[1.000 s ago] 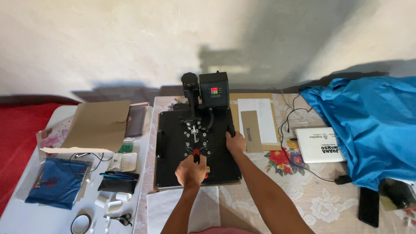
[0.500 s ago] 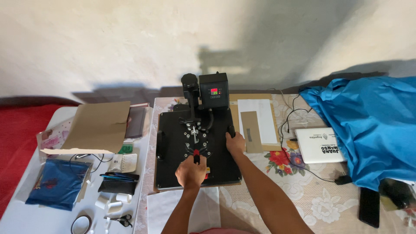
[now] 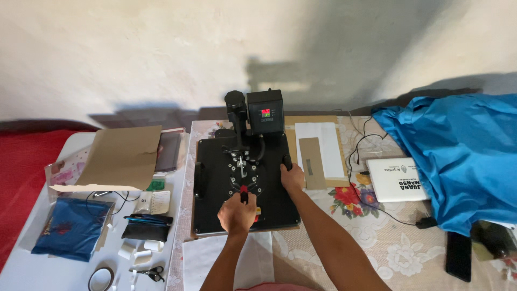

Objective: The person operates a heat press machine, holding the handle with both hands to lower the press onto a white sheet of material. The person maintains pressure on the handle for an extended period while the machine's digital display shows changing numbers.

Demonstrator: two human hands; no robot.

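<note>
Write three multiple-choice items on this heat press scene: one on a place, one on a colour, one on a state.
1. Where is the right hand?
A. on the right edge of the heat press
B. on the laptop
C. on the scissors

2. What colour is the cloth heaped at the right?
A. red
B. blue
C. white

3. How is the left hand?
A. flat on the table
B. raised, empty
C. closed on the press handle

Answers:
1 A, fingers rest at the press side.
2 B, plainly blue.
3 C, fist wraps the handle.

Black heat press [image 3: 245,183], centre frame. Blue cloth [image 3: 458,156], right. Red fabric [image 3: 21,178], far left. Tablecloth [image 3: 377,237] white lace with red flowers. Brown cardboard [image 3: 121,156], upper left.
</note>
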